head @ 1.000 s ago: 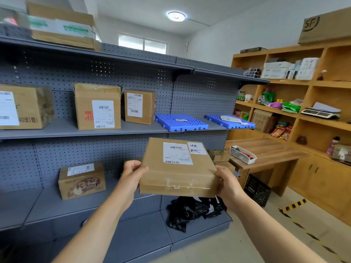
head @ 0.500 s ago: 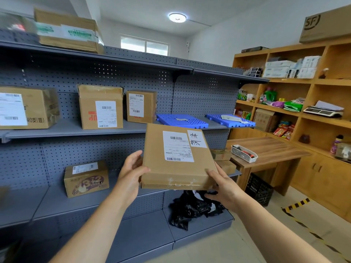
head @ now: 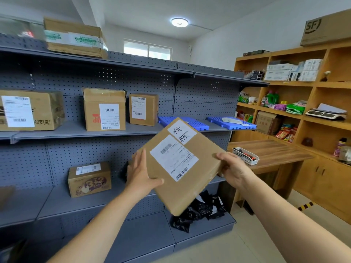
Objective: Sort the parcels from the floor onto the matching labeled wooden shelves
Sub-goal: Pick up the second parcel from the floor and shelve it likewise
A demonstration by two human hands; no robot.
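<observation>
While we hold the flat parcel (head: 182, 166) up in front of the grey metal shelving (head: 117, 63), it sits tilted, one corner down and its face turned toward us, which we judge is so that the printed shipping label (head: 173, 157) and the smaller handwritten sticker (head: 181, 132) can be read before choosing a shelf. Our left hand (head: 141, 174) lies against the parcel's left edge, fingers straight and close together along the side, thumb hooked over the front face near the lower edge. Our right hand (head: 234, 170) grips the opposite corner, thumb on top, and the fingers curl behind the cardboard where we cannot see them. Both hands are closed only as far as the box's thickness allows; neither touches anything else. The parcel hangs in mid-air, clear of every shelf, in front of the blue plastic trays (head: 183, 123), with the wooden shelves (head: 284, 84) off to the right, well apart.
</observation>
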